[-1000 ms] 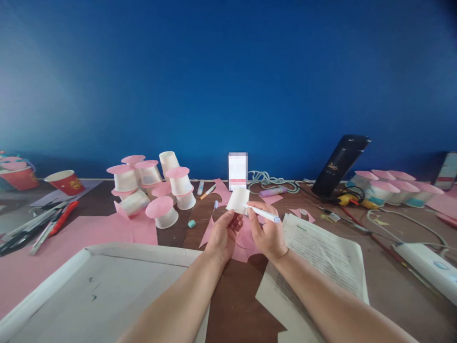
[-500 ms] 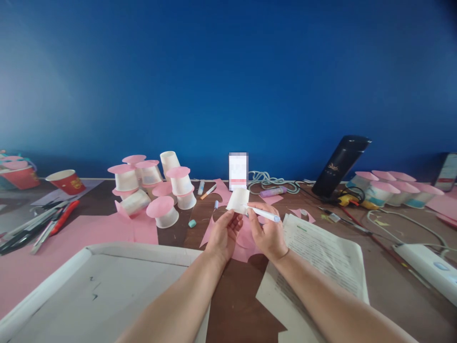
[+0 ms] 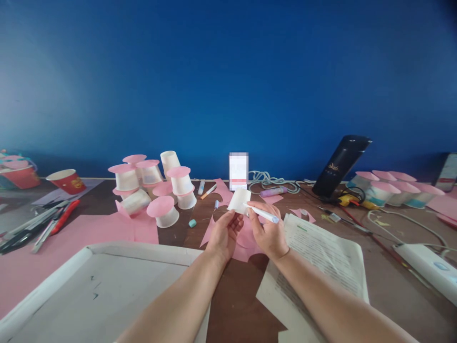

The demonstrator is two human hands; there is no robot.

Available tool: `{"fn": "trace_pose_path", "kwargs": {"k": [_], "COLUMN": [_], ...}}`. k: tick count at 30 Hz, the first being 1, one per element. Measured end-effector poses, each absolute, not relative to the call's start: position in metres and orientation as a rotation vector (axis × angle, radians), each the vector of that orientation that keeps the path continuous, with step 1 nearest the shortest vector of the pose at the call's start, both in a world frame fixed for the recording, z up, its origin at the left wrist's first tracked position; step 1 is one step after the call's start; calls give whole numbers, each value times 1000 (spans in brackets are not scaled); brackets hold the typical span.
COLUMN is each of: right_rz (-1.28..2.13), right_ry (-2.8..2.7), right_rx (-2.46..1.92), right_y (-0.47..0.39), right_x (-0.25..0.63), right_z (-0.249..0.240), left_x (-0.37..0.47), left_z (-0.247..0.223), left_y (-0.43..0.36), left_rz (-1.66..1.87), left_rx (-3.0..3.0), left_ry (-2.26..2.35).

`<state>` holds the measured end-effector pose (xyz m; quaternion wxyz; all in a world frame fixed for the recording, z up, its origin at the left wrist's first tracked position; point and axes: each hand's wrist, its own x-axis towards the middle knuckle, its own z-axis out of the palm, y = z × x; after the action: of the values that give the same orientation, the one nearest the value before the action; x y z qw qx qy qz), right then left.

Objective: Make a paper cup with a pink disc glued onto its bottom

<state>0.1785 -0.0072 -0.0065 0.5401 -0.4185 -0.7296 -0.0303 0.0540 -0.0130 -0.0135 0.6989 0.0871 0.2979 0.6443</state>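
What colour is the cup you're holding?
White. The paper cup in the left hand shows best in the head view.

The brown counter carries pink paper sheets at nine o'clock, white cups at eleven, printed pages at three, cables at one.

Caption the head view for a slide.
Left hand holds a white paper cup; right hand holds a pen against it.
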Motion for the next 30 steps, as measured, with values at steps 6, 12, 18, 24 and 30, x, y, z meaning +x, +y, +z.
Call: {"fn": "trace_pose_path", "kwargs": {"k": [6,12,18,24,30], "right_rz": [-8,-52,-35,-75,-46], "right_ry": [-1732,-1668,-1704,-1707,-1721], "right_rx": [-986,-990,-991,-1023,-999], "right_y": [-10,-10,-8,-7,-8], "right_x": [178,179,179,179,179], "right_z": [-6,-6,-7,-8,-6], "left_x": [54,54,54,54,53], "left_z": [-15,-12,-12,-12,-13], "left_y": [-13,-13,-13,-13,-12], "left_rz": [1439,1453,1444,1444,1448], "left_rx": [191,172,181,177,190], "left_ry": [646,673,671,673,665]}}
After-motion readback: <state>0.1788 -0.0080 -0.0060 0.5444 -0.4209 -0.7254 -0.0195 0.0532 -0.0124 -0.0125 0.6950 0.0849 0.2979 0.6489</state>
